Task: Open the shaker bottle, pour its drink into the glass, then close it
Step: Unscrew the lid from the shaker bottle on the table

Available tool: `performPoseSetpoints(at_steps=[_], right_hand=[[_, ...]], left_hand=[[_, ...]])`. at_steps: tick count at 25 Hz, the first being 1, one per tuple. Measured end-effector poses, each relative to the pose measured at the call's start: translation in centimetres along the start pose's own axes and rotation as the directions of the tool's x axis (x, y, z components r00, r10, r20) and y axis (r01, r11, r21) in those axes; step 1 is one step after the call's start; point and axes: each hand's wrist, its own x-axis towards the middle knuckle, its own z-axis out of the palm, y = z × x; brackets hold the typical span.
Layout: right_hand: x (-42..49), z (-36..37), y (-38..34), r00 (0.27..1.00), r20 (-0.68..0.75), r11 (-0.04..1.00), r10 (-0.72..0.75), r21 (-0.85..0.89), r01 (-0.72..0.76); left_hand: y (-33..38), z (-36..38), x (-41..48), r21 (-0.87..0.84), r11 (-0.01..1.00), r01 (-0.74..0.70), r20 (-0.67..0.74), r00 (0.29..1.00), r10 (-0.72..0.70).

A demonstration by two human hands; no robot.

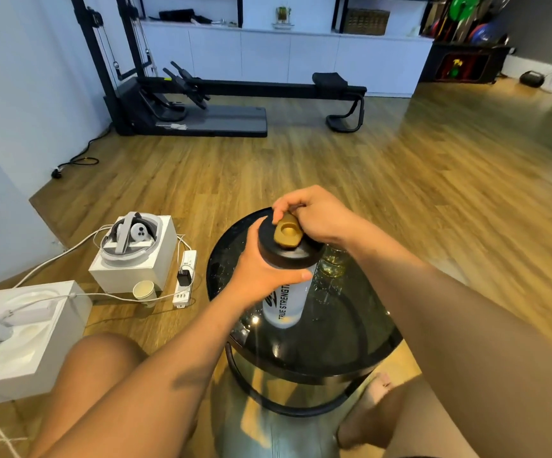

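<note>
Black lid [289, 257]: sitting on the bottle, gold cap [288, 231] on top.
Bottle [286, 307]: standing on the dark table [334, 340].
Left hand [261, 276]: gripping the bottle under the lid.
Right hand [317, 216]: pinching the cap.
Glass [334, 264]: standing just behind the bottle.

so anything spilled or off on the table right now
Nothing tipped: the shaker bottle stands upright in the left hand, the right hand pinches its gold cap, and the glass sits upright behind. Pale specks on the dark table near both could be droplets or just reflections; I cannot tell.
</note>
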Motion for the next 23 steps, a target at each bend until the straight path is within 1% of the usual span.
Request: performPoseSetpoints(at_steps=[2,3,4,5,6,7,8,9,11,12,13,15,17,18,20,21,22,23], right_hand=[[0.5,0.1,-0.7,0.999,0.036,0.992,-0.041,-0.120,0.045],[0.6,0.4,-0.9,0.999,0.029,0.974,-0.046,-0.219,0.051],[0.7,0.6,-0.8,1.000,-0.001,0.933,-0.020,-0.359,0.019],[0.6,0.8,-0.7,0.996,-0.068,0.860,0.056,-0.504,-0.083],[0.4,1.0,-0.8,0.981,-0.137,0.772,0.134,-0.607,-0.190],[0.2,1.1,-1.1,0.971,-0.163,0.706,0.172,-0.668,-0.237],[0.3,1.1,-1.2,0.975,-0.148,0.686,0.164,-0.693,-0.220],[0.3,0.9,-1.3,0.986,-0.093,0.717,0.137,-0.677,-0.163],[0.3,0.0,-1.4,0.991,0.080,0.833,0.103,-0.552,-0.042],[0.0,-0.5,-1.7,0.982,0.161,0.872,0.097,-0.489,-0.006],[-0.1,-0.7,-1.8,0.973,0.208,0.883,0.097,-0.469,0.012],[-0.2,-0.6,-2.1,0.969,0.236,0.850,0.077,-0.523,0.059],[-0.3,0.1,-2.4,0.964,0.265,0.829,0.017,-0.543,0.134],[-0.3,0.6,-2.8,0.959,0.280,0.833,-0.032,-0.523,0.181],[-0.6,1.7,-3.5,0.943,0.311,0.878,-0.119,-0.411,0.246],[-0.8,2.2,-3.9,0.938,0.308,0.904,-0.158,-0.336,0.263],[-0.9,2.6,-3.9,0.939,0.280,0.912,-0.201,-0.296,0.283],[-0.8,2.8,-3.9,0.946,0.230,0.891,-0.227,-0.345,0.297]], left_hand=[[-0.6,0.3,0.1,-0.034,0.999,-0.004,-0.008,1.000,0.004],[-0.9,0.4,0.1,-0.047,0.999,0.002,-0.009,1.000,-0.002],[-1.1,0.5,0.1,-0.059,0.998,0.002,-0.007,1.000,-0.003],[-1.4,0.7,0.1,-0.071,0.998,0.001,-0.006,1.000,-0.001],[-1.6,0.8,0.1,-0.083,0.997,0.002,-0.008,1.000,-0.003],[-1.8,0.9,0.2,-0.096,0.995,0.009,-0.010,1.000,-0.010],[-1.9,1.0,0.2,-0.113,0.993,0.013,-0.010,1.000,-0.014],[-2.1,1.1,0.3,-0.131,0.991,0.013,-0.012,1.000,-0.015],[-2.1,1.1,0.2,-0.148,0.989,0.013,-0.014,1.000,-0.015],[-1.9,1.1,0.2,-0.149,0.989,0.012,-0.010,1.000,-0.014],[-1.8,1.0,0.2,-0.153,0.988,0.013,-0.002,1.000,-0.013],[-1.7,1.0,0.2,-0.172,0.985,0.021,0.008,1.000,-0.020],[-1.6,1.0,0.2,-0.188,0.981,0.053,0.022,0.999,-0.049],[-1.6,1.0,0.1,-0.192,0.979,0.070,0.033,0.997,-0.065],[-1.7,0.9,-0.1,-0.202,0.974,0.100,0.048,0.995,-0.092],[-1.6,0.9,-0.2,-0.212,0.971,0.107,0.042,0.994,-0.100],[-1.6,0.9,-0.3,-0.216,0.970,0.108,0.032,0.994,-0.103],[-1.4,0.9,-0.3,-0.211,0.972,0.108,0.022,0.994,-0.105]])
